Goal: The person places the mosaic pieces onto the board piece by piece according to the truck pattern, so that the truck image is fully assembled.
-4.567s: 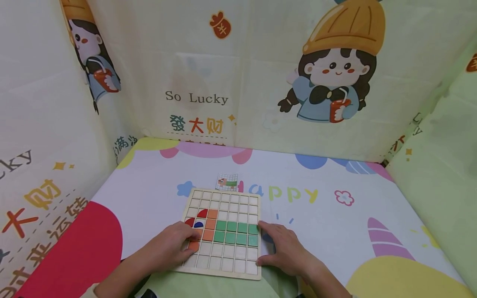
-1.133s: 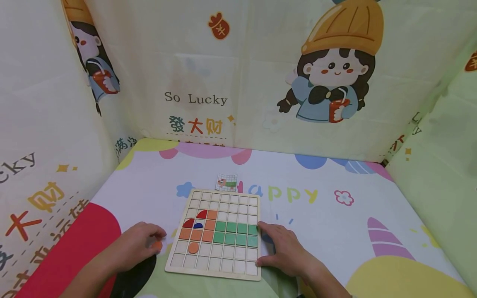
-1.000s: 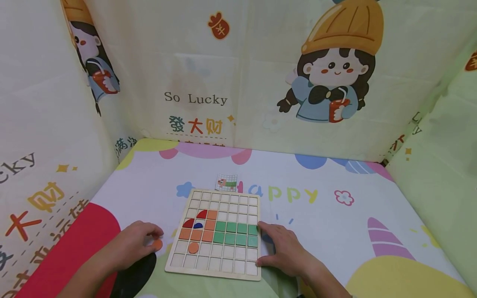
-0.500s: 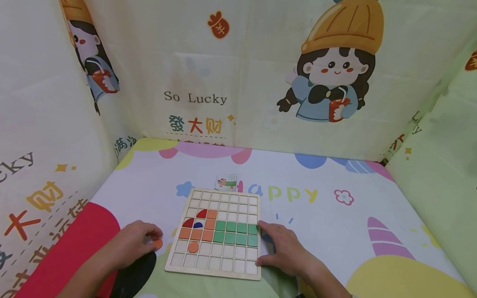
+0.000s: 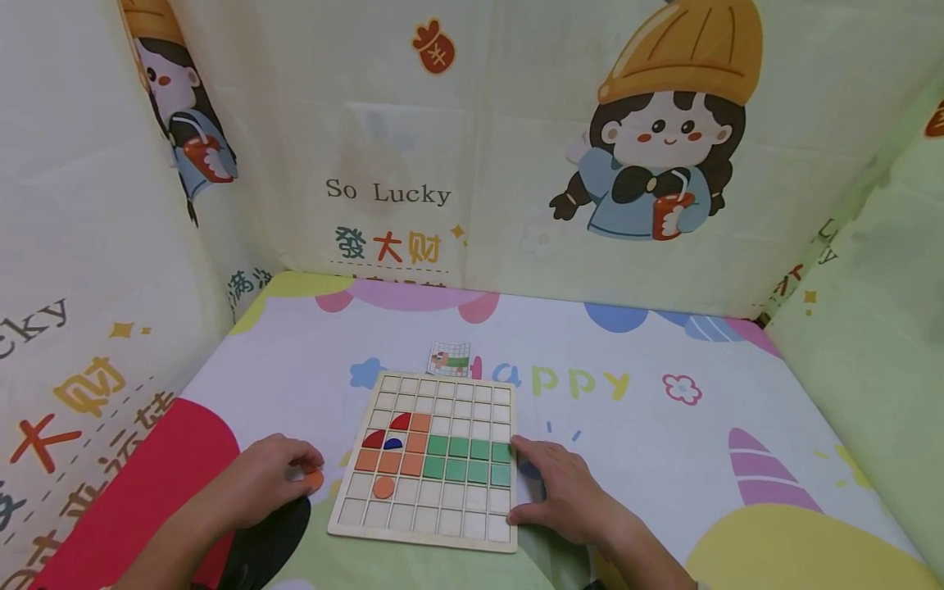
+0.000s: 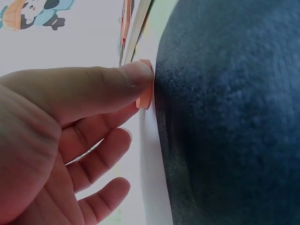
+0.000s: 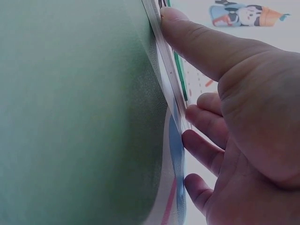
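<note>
In the head view my left hand [image 5: 261, 483] is left of the wooden grid board [image 5: 422, 519], just above the tablecloth. It pinches a small orange disc [image 5: 314, 481] between thumb and index finger; the left wrist view shows this disc [image 6: 146, 96] nearly edge-on, the other fingers loosely bent. My right hand [image 5: 564, 496] rests with thumb and fingertips spread along the board's right edge. On the board lie green square tiles [image 5: 457, 459], orange squares [image 5: 410, 464], two red quarter-round tiles [image 5: 374, 439], a blue half-round tile [image 5: 393, 443] and another orange disc [image 5: 383, 487].
A small printed card [image 5: 449, 359] with a coloured grid picture lies just behind the board. The tablecloth [image 5: 627, 459] carries a printed pattern. Printed cloth walls [image 5: 509, 164] stand at the back and both sides.
My left hand has moved left off the board, uncovering the orange tiles and the disc there, and now holds another orange disc. During the last second it barely moves. The right hand stays put.
</note>
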{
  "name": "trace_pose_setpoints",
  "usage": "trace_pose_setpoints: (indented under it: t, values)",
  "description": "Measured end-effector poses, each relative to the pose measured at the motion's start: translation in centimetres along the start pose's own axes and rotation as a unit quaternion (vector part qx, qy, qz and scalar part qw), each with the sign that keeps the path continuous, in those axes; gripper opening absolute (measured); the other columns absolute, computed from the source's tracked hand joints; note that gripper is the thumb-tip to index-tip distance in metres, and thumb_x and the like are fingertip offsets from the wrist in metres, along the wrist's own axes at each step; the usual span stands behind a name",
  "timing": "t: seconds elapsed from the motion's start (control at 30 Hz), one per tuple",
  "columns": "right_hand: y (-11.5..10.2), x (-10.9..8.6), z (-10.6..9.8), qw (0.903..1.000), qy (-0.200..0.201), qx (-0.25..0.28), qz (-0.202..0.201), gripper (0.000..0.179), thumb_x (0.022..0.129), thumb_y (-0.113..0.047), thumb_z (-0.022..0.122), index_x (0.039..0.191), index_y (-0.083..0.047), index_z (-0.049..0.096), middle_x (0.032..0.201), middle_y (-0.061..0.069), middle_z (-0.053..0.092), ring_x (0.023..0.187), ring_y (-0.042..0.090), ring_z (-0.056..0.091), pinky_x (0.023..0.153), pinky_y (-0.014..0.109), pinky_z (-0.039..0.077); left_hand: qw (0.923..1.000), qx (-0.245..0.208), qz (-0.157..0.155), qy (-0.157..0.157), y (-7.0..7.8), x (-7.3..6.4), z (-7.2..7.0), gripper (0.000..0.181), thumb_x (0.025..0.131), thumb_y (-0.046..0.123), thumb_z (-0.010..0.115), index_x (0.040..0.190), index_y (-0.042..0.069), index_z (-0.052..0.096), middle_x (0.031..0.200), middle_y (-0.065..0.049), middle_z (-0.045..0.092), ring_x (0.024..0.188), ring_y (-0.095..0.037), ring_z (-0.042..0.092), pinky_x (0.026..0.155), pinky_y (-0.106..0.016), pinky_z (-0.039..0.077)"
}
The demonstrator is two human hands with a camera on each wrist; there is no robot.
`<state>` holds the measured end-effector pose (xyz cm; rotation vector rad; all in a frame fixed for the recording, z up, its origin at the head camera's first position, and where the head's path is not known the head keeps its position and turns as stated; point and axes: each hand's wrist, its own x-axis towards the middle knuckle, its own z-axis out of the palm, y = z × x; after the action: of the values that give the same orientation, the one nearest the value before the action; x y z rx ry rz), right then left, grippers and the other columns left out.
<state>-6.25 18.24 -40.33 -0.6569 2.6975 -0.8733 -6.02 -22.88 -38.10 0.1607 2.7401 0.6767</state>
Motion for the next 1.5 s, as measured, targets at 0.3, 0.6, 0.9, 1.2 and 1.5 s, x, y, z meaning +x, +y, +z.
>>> trace_pose_setpoints:
  t: [0.3, 0.6, 0.9, 1.2, 1.5]
  values:
    - [0.0, 0.1, 0.1, 1.0, 0.0, 0.0, 0.001, 0.093, 0.075, -0.052, 0.083, 0.147, -0.006, 0.046, 0.143, 0.008, 0.053, 0.133, 0.034, 0.043, 0.102, 0.063, 0.031, 0.9999, 0.008, 0.012, 0.006, -0.1, 0.1, 0.1, 0.04, 0.069, 0.02, 0.092, 0.103, 0.012, 0.073, 0.094, 0.001, 0.063, 0.091, -0.02, 0.055, 0.071, -0.034, 0.057]
    - [0.0, 0.0, 0.1, 1.0, 0.003, -0.006, 0.001, 0.093, 0.075, -0.052, 0.084, 0.146, -0.006, 0.047, 0.141, 0.008, 0.054, 0.131, 0.034, 0.045, 0.101, 0.062, 0.032, 0.9999, 0.004, 0.015, 0.005, -0.1, 0.3, 0.2, 0.04, 0.07, 0.02, 0.091, 0.104, 0.012, 0.073, 0.095, 0.001, 0.063, 0.093, -0.02, 0.055, 0.073, -0.035, 0.057]
    - [0.0, 0.0, 0.0, 1.0, 0.004, -0.003, 0.0, 0.094, 0.074, -0.053, 0.083, 0.147, -0.006, 0.046, 0.142, 0.008, 0.054, 0.132, 0.035, 0.044, 0.101, 0.062, 0.032, 0.9995, 0.009, 0.027, 0.013, 0.5, 0.6, 0.4, 0.044, 0.066, 0.02, 0.093, 0.104, 0.012, 0.073, 0.094, 0.002, 0.063, 0.091, -0.019, 0.056, 0.073, -0.035, 0.058]
    - [-0.1, 0.0, -0.1, 1.0, 0.003, -0.002, -0.001, 0.094, 0.075, -0.054, 0.083, 0.147, -0.007, 0.046, 0.143, 0.008, 0.053, 0.132, 0.034, 0.044, 0.102, 0.062, 0.032, 0.9992, 0.012, 0.031, 0.021, 1.1, 1.0, 0.6, 0.045, 0.07, 0.021, 0.091, 0.109, 0.008, 0.072, 0.097, 0.0, 0.064, 0.095, -0.022, 0.057, 0.076, -0.039, 0.058]
    - [-0.2, -0.1, -0.1, 1.0, -0.004, 0.004, 0.005, 0.095, 0.075, -0.055, 0.082, 0.148, -0.007, 0.045, 0.144, 0.007, 0.052, 0.133, 0.035, 0.044, 0.102, 0.063, 0.031, 0.9986, 0.024, 0.036, 0.031, 1.7, 1.6, -0.1, 0.045, 0.072, 0.021, 0.09, 0.11, 0.006, 0.072, 0.098, -0.003, 0.064, 0.094, -0.022, 0.056, 0.075, -0.037, 0.058]
